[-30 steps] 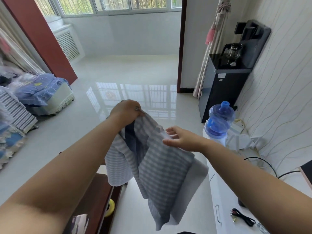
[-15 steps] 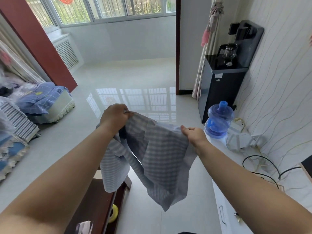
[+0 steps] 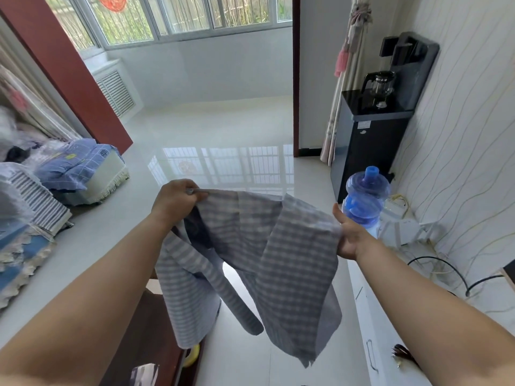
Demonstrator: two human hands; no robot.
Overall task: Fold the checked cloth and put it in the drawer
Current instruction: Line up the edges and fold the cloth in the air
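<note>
A grey and white checked cloth [image 3: 278, 260] hangs in the air in front of me, stretched between both hands. My left hand [image 3: 175, 201] grips its upper left corner in a fist. My right hand [image 3: 349, 235] holds the upper right edge, with the fingers hidden behind the fabric. The lower part of the cloth sags in loose folds and a twisted strip hangs below the middle. A white cabinet with a drawer handle [image 3: 370, 355] stands under my right arm; I cannot tell whether its drawer is open.
A dark wooden table [image 3: 145, 330] sits low on the left with a yellow tape roll [image 3: 192, 355] beside it. A blue water bottle [image 3: 365, 199] and a black water dispenser [image 3: 370, 140] stand along the right wall. Bedding piles [image 3: 78, 162] line the left. Cables [image 3: 446, 271] lie on the cabinet.
My right hand has moved right and taken hold of the cloth's edge, and my hands have drawn apart, spreading the cloth wider. The view has tilted up a little.
</note>
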